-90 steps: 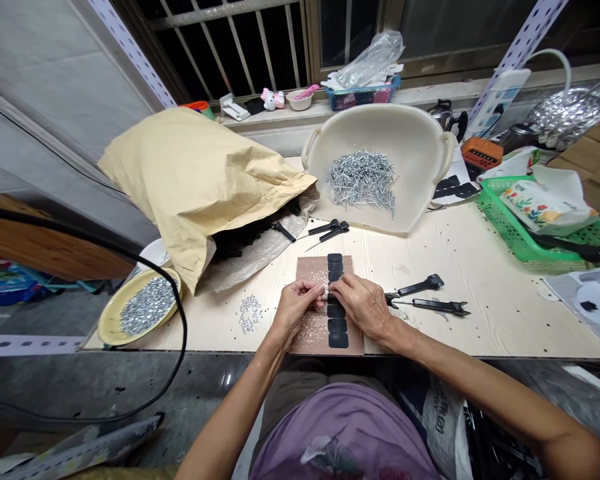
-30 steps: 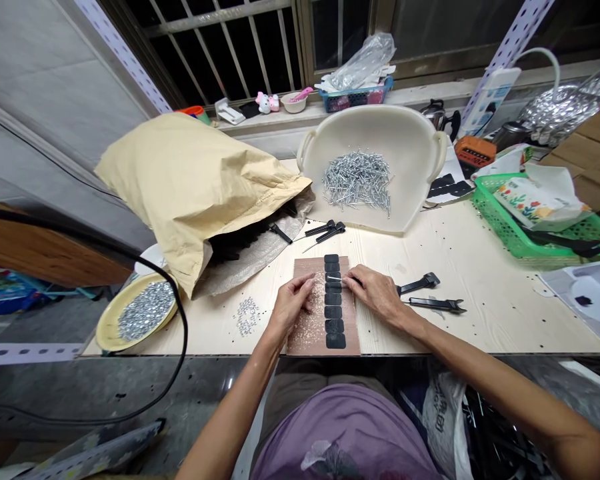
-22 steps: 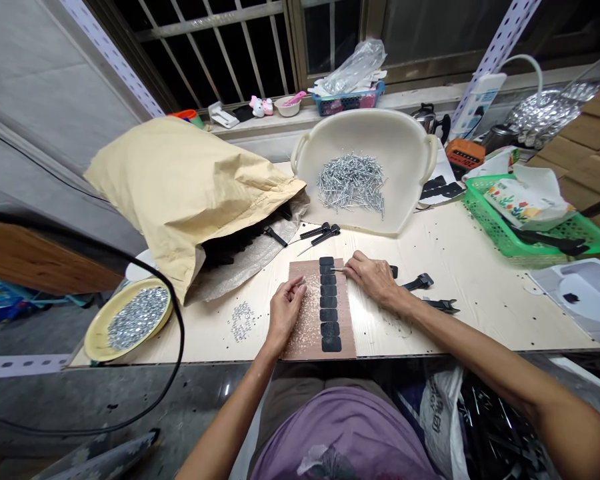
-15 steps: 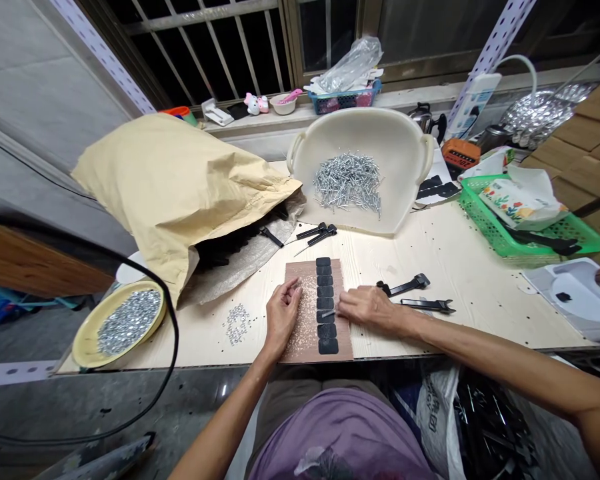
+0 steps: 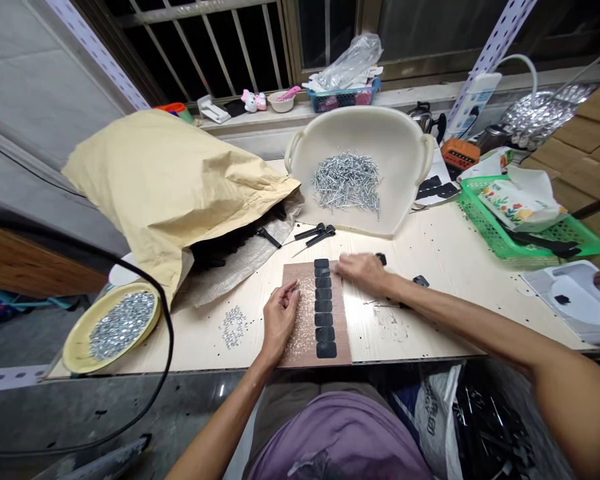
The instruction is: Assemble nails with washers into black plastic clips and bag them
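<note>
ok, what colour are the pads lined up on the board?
Black pads, in one column on a brown board. The head view shows it best.

**Worktable clearance: open at right, closed at left and rear.**
Bare tabletop (image 5: 470,273) lies open between the brown board (image 5: 300,320) and the green basket (image 5: 485,230), crossed only by the right hand (image 5: 360,270) with its forearm and two small black clips (image 5: 420,281). Left of the board, the paper sack (image 5: 170,180) overhangs the surface. A loose screw pile (image 5: 234,320) sits in the gap beside the left hand (image 5: 279,319). The white basin (image 5: 410,150) closes the rear, with black tools (image 5: 315,233) just before it.
</note>
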Tool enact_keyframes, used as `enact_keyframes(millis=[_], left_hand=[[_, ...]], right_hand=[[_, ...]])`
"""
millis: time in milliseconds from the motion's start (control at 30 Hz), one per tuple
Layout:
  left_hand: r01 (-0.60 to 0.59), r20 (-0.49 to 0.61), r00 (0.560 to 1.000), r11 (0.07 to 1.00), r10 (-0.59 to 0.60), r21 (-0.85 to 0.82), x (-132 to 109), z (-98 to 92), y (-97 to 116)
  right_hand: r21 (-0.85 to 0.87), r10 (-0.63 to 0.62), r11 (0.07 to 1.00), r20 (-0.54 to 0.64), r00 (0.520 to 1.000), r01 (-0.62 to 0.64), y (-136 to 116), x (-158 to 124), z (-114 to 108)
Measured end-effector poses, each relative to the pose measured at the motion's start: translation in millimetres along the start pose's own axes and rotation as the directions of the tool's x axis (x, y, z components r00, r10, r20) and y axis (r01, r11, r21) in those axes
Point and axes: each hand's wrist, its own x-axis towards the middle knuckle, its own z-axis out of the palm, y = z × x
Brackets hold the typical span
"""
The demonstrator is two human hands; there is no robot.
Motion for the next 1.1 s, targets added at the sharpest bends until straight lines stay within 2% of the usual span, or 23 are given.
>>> enact_keyframes(millis=[67,133,167,233,333,433,533,600,633,700,733,767,800,867,933,1000,1100], left_hand=[[0.001,-0.006,1.0,1.0,-0.001,-0.003,0.2,0.8,0.1],[0.001,0.003,1.0,1.0,-0.001,-0.004,0.5,1.6,-0.4],[-0.001,0.003,1.0,1.0,0.001,-0.003,0.6,2.0,-0.9],[-0.005,-0.004,1.0,1.0,0.005,0.002,0.7,2.3,-2.1],[-0.014,-0.002,1.0,1.0,0.014,0.022,0.6,1.8,-4.2],[-0.031,0.014,0.999,0.998,0.031,0.045,0.2,1.1,-5.8],[-0.04,0.008,0.999,0.998,0.039,0.04,-0.3,0.8,-6.1],[-0.04,0.003,0.999,0.999,0.04,0.026,-0.6,0.8,-5.8],[-0.039,0.002,0.999,0.999,0.039,0.019,-0.6,0.9,-5.7],[-0.039,-0.003,0.999,0.999,0.039,0.013,-0.5,1.1,-5.7],[-0.04,-0.006,0.999,0.999,0.04,0.016,-0.4,1.2,-5.9],[-0.044,-0.01,0.999,0.999,0.044,0.025,-0.4,1.3,-6.2],[-0.05,-0.011,0.999,0.998,0.051,0.037,-0.5,1.3,-6.5],[-0.071,0.001,0.997,0.995,0.071,0.069,-0.9,1.0,-7.1],[-0.086,0.02,0.996,0.991,0.085,0.098,-1.4,0.5,-7.6],[-0.095,0.028,0.995,0.988,0.093,0.119,-1.9,0.0,-8.2],[-0.111,0.018,0.994,0.985,0.109,0.133,-2.2,-0.1,-9.5]], right_hand=[[0.015,-0.215,0.977,0.035,0.976,0.214,-5.6,-5.3,2.2],[-0.006,-0.315,0.949,0.048,0.948,0.316,-11.9,-12.4,3.4],[-0.031,-0.302,0.952,0.045,0.952,0.304,-13.2,-14.4,3.6],[-0.081,-0.2,0.976,0.021,0.98,0.201,-10.9,-12.7,3.6],[-0.09,-0.093,0.992,-0.005,0.996,0.092,0.2,-0.7,3.8],[-0.081,-0.035,0.996,-0.01,0.999,0.034,8.0,9.3,4.8],[-0.098,-0.001,0.995,-0.009,1.0,0.0,1.7,5.6,5.3],[-0.083,-0.075,0.994,0.013,0.997,0.076,-11.4,-5.7,3.7],[-0.063,-0.158,0.985,0.038,0.987,0.16,-19.2,-12.8,2.1],[-0.019,-0.328,0.943,0.094,0.94,0.331,-32.4,-25.4,-2.2],[-0.008,-0.361,0.932,0.106,0.927,0.364,-35.8,-28.9,-4.5],[-0.009,-0.343,0.938,0.105,0.934,0.346,-36.1,-29.8,-6.3],[-0.02,-0.274,0.961,0.092,0.957,0.277,-33.5,-27.9,-7.5],[-0.05,-0.052,0.997,0.033,0.998,0.054,-21.6,-18.0,-7.2],[-0.082,0.101,0.991,-0.023,0.995,-0.102,-8.1,-6.0,-3.5],[-0.131,0.107,0.985,-0.047,0.993,-0.112,-1.0,0.5,1.1],[-0.202,-0.073,0.977,0.0,0.997,0.072,-5.0,-3.7,4.8]])
